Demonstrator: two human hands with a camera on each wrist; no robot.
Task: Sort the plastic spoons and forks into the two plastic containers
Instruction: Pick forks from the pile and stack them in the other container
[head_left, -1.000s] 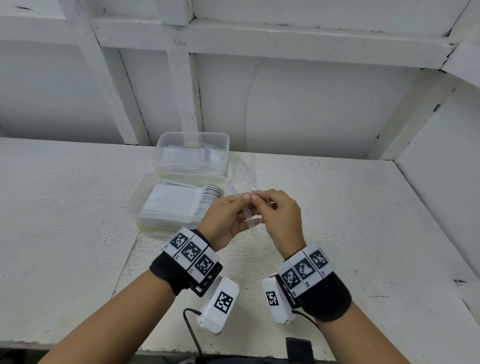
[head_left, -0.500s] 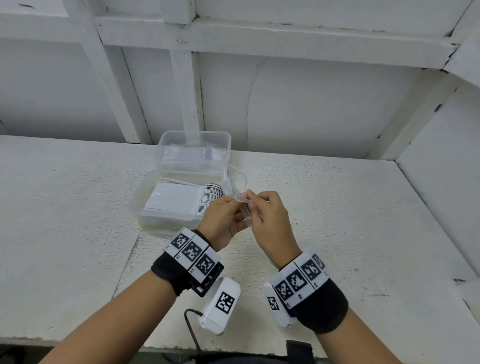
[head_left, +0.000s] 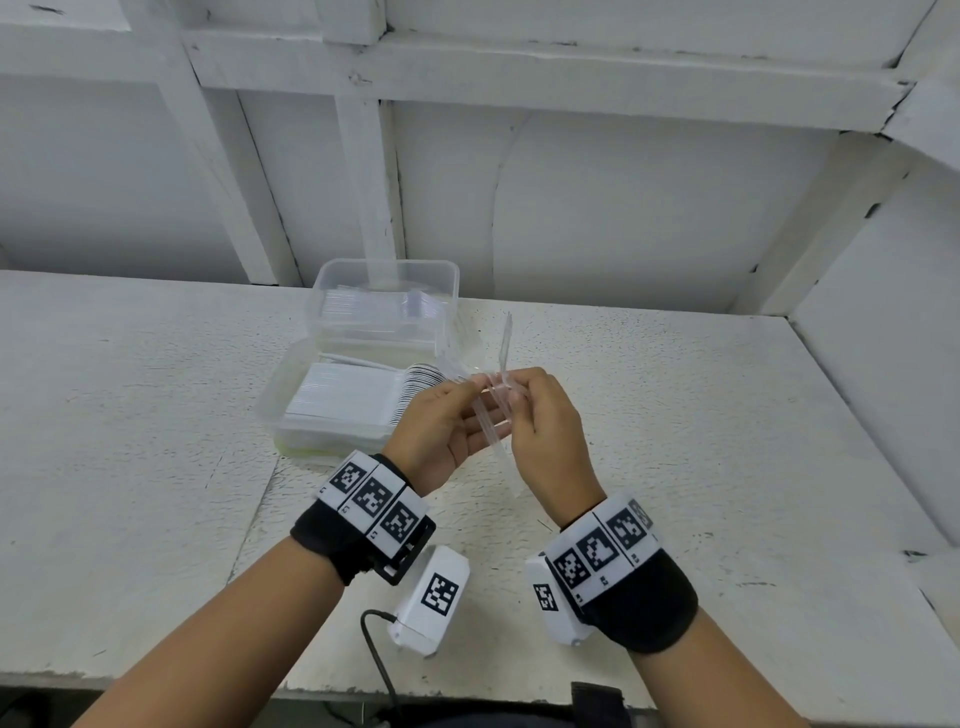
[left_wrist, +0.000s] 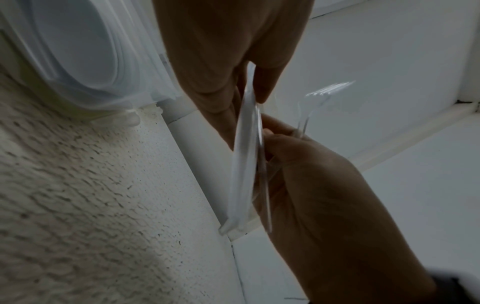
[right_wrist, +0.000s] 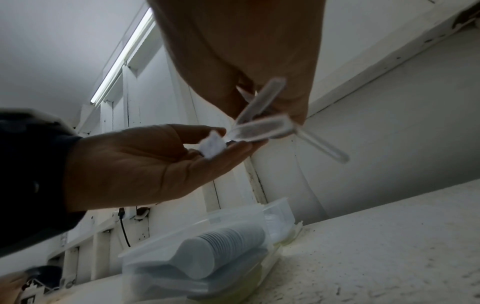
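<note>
Above the table (head_left: 727, 415), my left hand (head_left: 441, 431) and right hand (head_left: 550, 431) both pinch clear cutlery (head_left: 491, 415) beside two containers (head_left: 332, 410), the near one filled with spoons (head_left: 363, 400).

A white, rough-painted bench (head_left: 675, 441) is carrying two clear plastic containers toward its back edge: the near container (head_left: 280, 410) is lying just in front of the far container (head_left: 384, 270), touching it, both left of the middle.

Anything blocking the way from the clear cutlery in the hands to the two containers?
Nothing visible does. Both hands hold the clear cutlery in the air right of the near container and far container, both open-topped.
</note>
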